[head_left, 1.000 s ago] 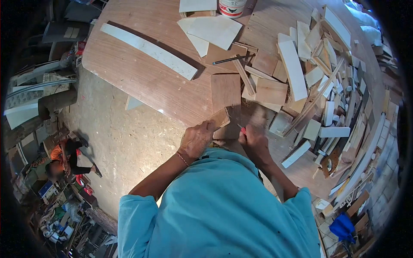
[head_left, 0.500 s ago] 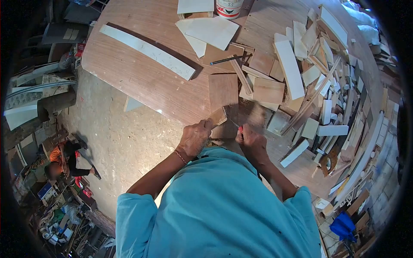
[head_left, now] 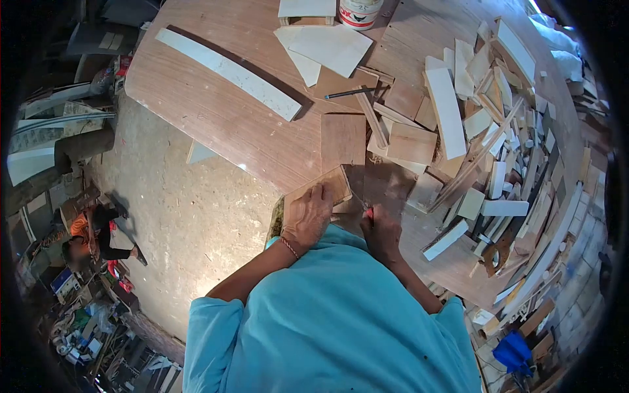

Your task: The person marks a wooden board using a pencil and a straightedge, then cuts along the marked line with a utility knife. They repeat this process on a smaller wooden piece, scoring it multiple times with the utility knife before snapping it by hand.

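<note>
My left hand (head_left: pixel 309 215) lies over a small wooden board (head_left: pixel 338 185) at the table's near edge, its fingers across the top face and its thumb hidden. My right hand (head_left: pixel 382 230) is closed around the red handle of a thin tool (head_left: pixel 369 212). The tool's slim shaft points toward the board's right end; its tip is too small to make out. Just beyond the held board, a flat brown wooden panel (head_left: pixel 343 141) rests on the table.
A long white strip (head_left: pixel 229 73) lies on the table (head_left: pixel 196 19) at the left. Beyond are a pen (head_left: pixel 350 93) and a white tub (head_left: pixel 359 14). Wood offcuts (head_left: pixel 445 111) and a handsaw (head_left: pixel 496 255) crowd the right. Another person (head_left: pixel 98 236) is low at the far left.
My left hand has shifted from gripping the board's near end to lying over its face, and the board has turned to show more of that face. The tool stays at its right end.
</note>
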`<state>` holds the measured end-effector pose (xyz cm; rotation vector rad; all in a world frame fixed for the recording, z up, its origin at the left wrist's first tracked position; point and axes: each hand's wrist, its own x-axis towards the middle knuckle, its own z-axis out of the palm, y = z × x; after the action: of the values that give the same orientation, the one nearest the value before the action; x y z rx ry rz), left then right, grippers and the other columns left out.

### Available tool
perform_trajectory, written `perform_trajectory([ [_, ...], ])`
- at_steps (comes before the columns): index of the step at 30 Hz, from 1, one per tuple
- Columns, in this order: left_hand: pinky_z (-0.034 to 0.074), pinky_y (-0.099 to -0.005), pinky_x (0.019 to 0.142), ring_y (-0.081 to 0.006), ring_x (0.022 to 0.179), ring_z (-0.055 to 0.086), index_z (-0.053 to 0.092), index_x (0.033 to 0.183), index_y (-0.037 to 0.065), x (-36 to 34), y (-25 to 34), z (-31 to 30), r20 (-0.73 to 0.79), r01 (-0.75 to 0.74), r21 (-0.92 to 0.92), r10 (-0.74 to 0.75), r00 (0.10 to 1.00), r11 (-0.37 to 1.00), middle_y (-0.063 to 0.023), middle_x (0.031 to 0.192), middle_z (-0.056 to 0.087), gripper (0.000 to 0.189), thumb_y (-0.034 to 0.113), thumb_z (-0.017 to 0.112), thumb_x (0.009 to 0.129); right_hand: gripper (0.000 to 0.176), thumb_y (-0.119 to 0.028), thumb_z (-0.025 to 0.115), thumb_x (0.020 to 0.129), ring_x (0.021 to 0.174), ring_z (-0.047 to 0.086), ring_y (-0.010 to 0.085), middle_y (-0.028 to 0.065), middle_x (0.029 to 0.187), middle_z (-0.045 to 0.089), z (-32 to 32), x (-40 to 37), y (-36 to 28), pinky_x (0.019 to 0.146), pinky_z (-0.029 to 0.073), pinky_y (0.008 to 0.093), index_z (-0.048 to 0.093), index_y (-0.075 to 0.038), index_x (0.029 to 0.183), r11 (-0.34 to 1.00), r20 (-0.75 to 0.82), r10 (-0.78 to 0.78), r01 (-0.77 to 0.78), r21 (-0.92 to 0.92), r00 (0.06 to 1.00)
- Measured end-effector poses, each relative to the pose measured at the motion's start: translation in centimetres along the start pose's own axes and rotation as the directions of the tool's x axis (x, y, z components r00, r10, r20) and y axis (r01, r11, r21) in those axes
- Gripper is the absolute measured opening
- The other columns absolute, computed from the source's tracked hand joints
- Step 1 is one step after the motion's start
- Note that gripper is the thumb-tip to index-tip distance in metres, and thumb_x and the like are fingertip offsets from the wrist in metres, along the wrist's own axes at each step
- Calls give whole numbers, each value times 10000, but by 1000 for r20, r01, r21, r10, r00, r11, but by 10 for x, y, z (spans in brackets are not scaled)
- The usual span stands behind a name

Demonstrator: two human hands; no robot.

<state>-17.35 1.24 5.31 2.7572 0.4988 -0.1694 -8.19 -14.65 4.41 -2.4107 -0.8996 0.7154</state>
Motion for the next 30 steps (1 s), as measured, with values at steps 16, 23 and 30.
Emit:
perform_trajectory([
  [16, 494, -371, 539, -301, 706, 610, 504, 1036, -5, 3, -9, -6, 82, 23, -130, -13, 997, 991, -169, 903, 581, 353, 45, 540, 688, 199, -229, 521, 834, 574, 575, 323, 165, 660, 563, -7, 12, -3, 493, 433, 412, 457, -52, 771, 999, 72, -37, 40, -36, 997],
  [23, 492, -359, 538, -289, 675, 605, 510, 966, -8, 6, -13, -3, -22, -40, -148, 37, 999, 988, -157, 852, 579, 280, 37, 535, 690, 222, -248, 501, 849, 599, 571, 336, 173, 655, 558, 3, 20, -1, 504, 426, 415, 453, -46, 771, 994, 131, 63, -52, -91, 989],
  [30, 503, -336, 542, -244, 678, 622, 515, 910, -5, 11, -15, -10, 59, -37, -95, 43, 997, 995, -133, 802, 568, 223, 90, 523, 709, 246, -272, 472, 869, 585, 569, 358, 185, 634, 551, -10, 13, -11, 505, 430, 431, 453, -41, 787, 998, 142, 61, -65, 24, 988],
])
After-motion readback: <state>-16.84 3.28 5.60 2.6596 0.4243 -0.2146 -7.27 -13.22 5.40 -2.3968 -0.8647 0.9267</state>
